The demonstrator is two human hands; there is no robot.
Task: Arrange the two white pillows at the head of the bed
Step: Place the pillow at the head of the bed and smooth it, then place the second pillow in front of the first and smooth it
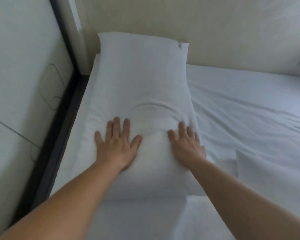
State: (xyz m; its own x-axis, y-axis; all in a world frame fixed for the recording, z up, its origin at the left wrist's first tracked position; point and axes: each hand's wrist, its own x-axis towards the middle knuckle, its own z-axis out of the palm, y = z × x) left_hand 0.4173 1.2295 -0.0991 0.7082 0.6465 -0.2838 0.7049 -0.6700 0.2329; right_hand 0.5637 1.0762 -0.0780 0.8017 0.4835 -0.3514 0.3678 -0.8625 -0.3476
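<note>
- White sheets cover the bed [249, 104]; one pillow [142, 80] leans against the headboard [163, 23].
- Left hand [116, 144] and right hand [187, 144] press it, fingers [126, 125] spread flat, gripping nothing.

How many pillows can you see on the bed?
1 for certain: a white pillow under both flat hands, its far end against the headboard. White shapes at the lower right may be a second, but that's unclear.

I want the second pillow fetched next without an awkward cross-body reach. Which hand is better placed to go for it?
Probably the right hand. It lies flat on the right edge of the placed pillow, nearest the white pillow corner at the frame's right. The left hand would have to cross over.
</note>
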